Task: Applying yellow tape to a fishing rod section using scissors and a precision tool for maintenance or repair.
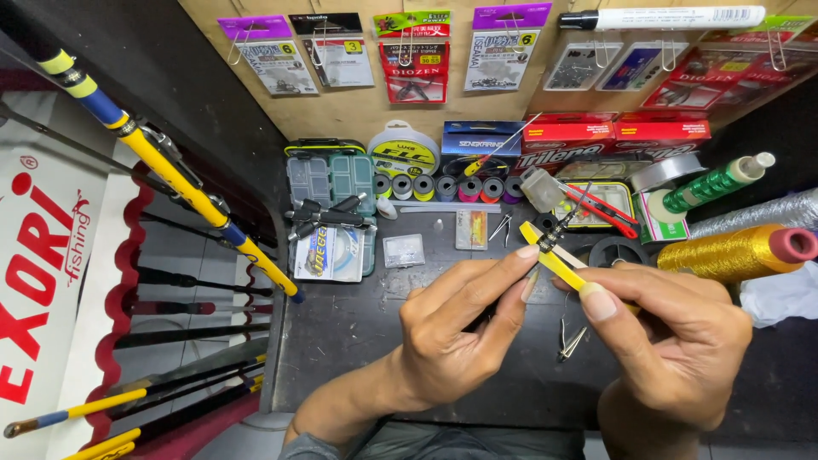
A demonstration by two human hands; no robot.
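While my left hand (456, 328) pinches the yellow rod piece (558, 266), my right hand (673, 341) grips its other end above the counter (358, 328).

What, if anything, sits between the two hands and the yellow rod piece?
Nothing visible does. The left hand and right hand both already pinch the yellow rod piece directly, fingertips on it, held above the dark table.

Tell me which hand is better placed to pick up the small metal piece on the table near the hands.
Probably the right hand. The metal piece lies just beside its thumb, while the left hand sits farther away. Both hands pinch the yellow strip, so one must release first.
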